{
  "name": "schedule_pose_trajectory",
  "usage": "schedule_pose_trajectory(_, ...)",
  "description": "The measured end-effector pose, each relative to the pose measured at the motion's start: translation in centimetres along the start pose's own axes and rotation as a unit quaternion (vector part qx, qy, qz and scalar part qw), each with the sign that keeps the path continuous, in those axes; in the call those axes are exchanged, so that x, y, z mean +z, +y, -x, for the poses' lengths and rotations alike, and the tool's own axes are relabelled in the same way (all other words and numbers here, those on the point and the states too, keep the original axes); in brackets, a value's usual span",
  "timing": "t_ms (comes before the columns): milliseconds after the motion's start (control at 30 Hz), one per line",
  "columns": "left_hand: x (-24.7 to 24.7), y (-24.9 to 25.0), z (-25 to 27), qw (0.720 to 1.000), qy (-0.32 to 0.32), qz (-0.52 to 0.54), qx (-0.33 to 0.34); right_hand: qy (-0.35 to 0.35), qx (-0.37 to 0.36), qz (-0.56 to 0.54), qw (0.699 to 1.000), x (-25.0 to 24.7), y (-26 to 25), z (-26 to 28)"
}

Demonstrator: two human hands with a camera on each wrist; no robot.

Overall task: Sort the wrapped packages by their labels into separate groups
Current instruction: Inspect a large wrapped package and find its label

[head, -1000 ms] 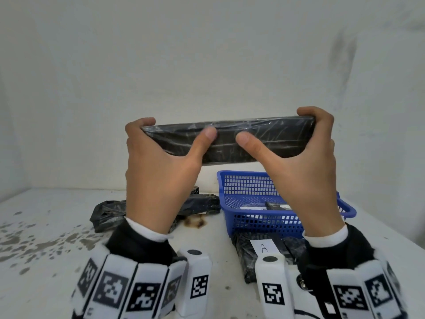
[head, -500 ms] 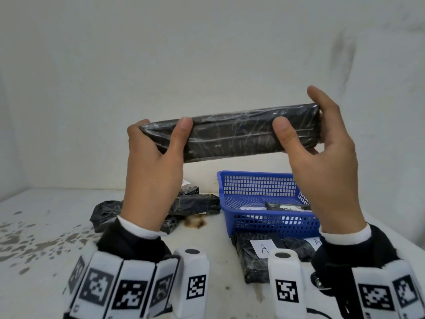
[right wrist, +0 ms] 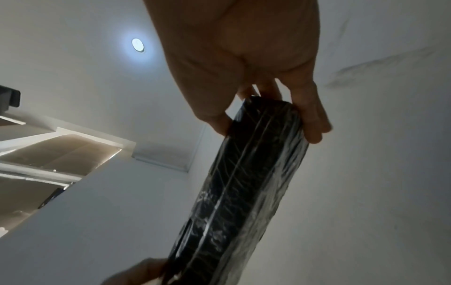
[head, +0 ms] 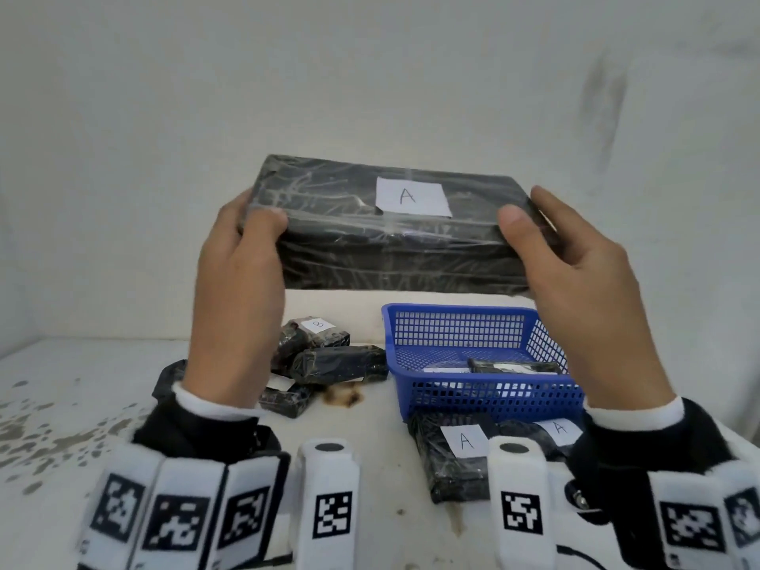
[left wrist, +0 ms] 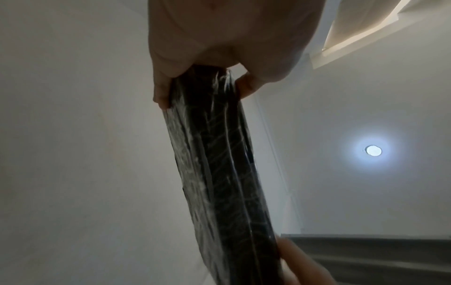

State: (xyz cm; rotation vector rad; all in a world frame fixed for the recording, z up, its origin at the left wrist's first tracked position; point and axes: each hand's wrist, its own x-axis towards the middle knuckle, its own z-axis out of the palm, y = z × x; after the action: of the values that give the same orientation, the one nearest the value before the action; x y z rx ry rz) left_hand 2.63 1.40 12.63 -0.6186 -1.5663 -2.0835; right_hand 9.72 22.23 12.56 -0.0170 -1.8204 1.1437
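Both hands, L point(head: 236, 290) + R point(head: 584, 298), pinch pkg point(head: 395, 240) ends; long axis L-R, label A up; A pile point(head: 464, 454) nearer R hand.

A stained white worktop point(head: 61, 409) meets plain white walls point(head: 370, 76) marked by a dark smudge far right, under a round ceiling light point(left wrist: 373, 150).

The black wrapped package point(head: 395, 236) now shows its broad face instead of only its narrow edge, and a white label point(head: 412, 196) marked A appears near the upper middle of the frame. The left hand point(head: 238, 281) and right hand point(head: 575, 281) sit farther apart, each gripping an end, with thumbs moved out from the middle toward the package's ends.
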Motion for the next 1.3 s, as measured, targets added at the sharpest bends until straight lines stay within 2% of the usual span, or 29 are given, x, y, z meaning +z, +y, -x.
schedule_pose_trajectory(133, -1.2, 0.1, -1.1, 0.999, -0.015, 0.025, -0.027, -0.067, 0.03, -0.07, 0.995, -0.4, 0.1, -0.4)
schedule_pose_trajectory(367, -1.1, -0.1, -0.5, 0.991, -0.082, -0.1, -0.026, -0.101, -0.009, -0.021, 0.995, -0.5, -0.1, -0.3)
schedule_pose_trajectory(667, -0.8, -0.2, 0.2, 0.981, -0.141, -0.134, -0.015, -0.073, -0.026, 0.005, 0.997, -0.7, -0.5, 0.0)
schedule_pose_trajectory(1133, -0.1, 0.4, 1.4, 0.971, -0.089, -0.216, 0.05, -0.068, -0.046, 0.029, 0.996, 0.0, -0.9, 0.5)
schedule_pose_trajectory(1300, 0.2, 0.4, 1.6, 0.969, -0.053, -0.238, 0.031, -0.046, -0.062, 0.009, 0.997, 0.6, -0.8, 0.8)
